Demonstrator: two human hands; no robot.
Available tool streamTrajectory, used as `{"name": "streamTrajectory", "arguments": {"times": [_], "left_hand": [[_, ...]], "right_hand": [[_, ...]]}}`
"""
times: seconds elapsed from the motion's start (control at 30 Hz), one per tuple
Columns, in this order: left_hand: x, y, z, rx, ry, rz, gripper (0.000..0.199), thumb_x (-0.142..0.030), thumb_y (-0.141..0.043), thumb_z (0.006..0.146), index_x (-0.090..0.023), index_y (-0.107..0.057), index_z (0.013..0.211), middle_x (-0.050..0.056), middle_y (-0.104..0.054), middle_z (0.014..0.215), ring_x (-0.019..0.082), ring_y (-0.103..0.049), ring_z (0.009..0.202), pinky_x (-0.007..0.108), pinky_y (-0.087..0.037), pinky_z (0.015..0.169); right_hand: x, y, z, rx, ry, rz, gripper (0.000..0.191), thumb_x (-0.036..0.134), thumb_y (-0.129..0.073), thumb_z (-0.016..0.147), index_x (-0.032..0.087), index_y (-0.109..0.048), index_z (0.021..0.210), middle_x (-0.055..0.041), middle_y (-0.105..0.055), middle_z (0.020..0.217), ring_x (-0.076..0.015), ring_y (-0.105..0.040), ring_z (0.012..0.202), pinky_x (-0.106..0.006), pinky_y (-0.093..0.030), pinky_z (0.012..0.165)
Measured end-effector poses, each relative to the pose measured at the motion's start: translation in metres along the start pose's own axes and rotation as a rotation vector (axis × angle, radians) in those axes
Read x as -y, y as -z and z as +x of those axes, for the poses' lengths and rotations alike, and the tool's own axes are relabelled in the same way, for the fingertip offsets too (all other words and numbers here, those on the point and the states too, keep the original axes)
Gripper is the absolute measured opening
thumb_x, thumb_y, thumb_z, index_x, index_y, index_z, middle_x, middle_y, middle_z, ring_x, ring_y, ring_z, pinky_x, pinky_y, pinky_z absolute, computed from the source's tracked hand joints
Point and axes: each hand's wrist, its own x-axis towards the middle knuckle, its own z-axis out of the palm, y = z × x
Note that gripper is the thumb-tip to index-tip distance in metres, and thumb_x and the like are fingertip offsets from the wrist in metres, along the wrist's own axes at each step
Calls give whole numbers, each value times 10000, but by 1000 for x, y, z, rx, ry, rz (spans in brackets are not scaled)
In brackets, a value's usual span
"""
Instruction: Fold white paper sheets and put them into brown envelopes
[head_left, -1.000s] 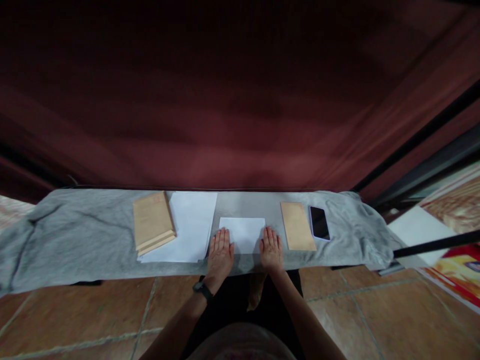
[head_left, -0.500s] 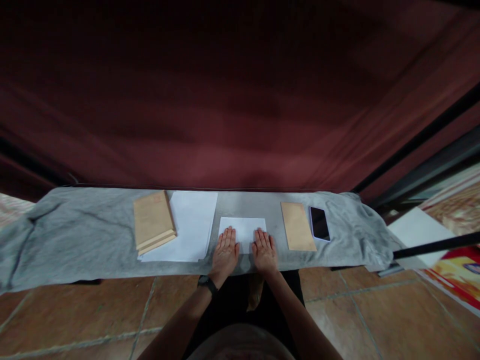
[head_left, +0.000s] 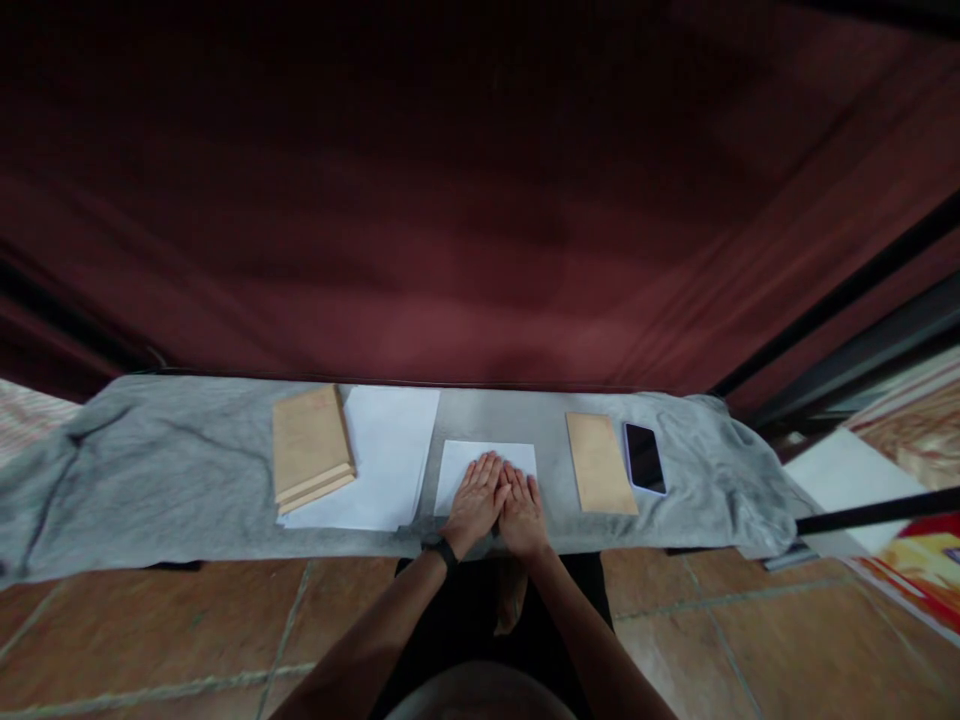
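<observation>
A white sheet of paper (head_left: 455, 465), smaller than the stacked sheets, lies in front of me on the grey cloth. My left hand (head_left: 478, 492) rests flat on it, fingers stretched out, a dark watch on the wrist. Right beside it, my right hand (head_left: 521, 508) also lies flat on the sheet, and the two hands touch at the thumbs. Neither hand grips anything. Part of the sheet's near edge is hidden under my hands. To the right lies a single brown envelope (head_left: 601, 463).
On the left, a stack of brown envelopes (head_left: 311, 440) partly covers a pile of larger white paper (head_left: 390, 450). A phone (head_left: 645, 458) lies right of the single envelope. Grey cloth (head_left: 202, 470) covers the narrow table, and a dark red curtain (head_left: 450, 250) hangs behind it.
Both hands have slid inward across the paper, from its two sides to its middle, and now touch. The view has shifted slightly.
</observation>
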Motion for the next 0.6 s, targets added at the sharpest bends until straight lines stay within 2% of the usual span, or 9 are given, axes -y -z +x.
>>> {"name": "streamTrajectory", "arguments": {"times": [0.13, 0.33, 0.6], "left_hand": [[7, -1, 9, 2, 1, 17, 567, -397, -285, 1029, -113, -373, 1511, 141, -375, 1584, 227, -290, 1494, 483, -243, 1228], [18, -1, 23, -23, -26, 46, 552, -369, -287, 1024, -109, -389, 1501, 132, -385, 1580, 222, -279, 1499, 467, -213, 1237], [26, -2, 37, -37, -13, 45, 558, -388, -306, 1024, -112, -399, 1500, 121, -395, 1576, 213, -297, 1491, 437, -210, 1239]], "right_hand": [[-2, -2, -1, -39, 2, 11, 554, 194, -375, 985, 160, -365, 1538, -110, -462, 1536, -231, -371, 1448, -433, -186, 1219], [0, 0, -2, -97, 32, 28, 527, 238, -381, 997, 147, -411, 1515, -127, -488, 1512, -249, -410, 1427, -451, -204, 1213], [1, 4, 0, -55, 15, 39, 503, 265, -376, 1008, 133, -454, 1487, -129, -468, 1526, -245, -393, 1438, -455, -201, 1218]]}}
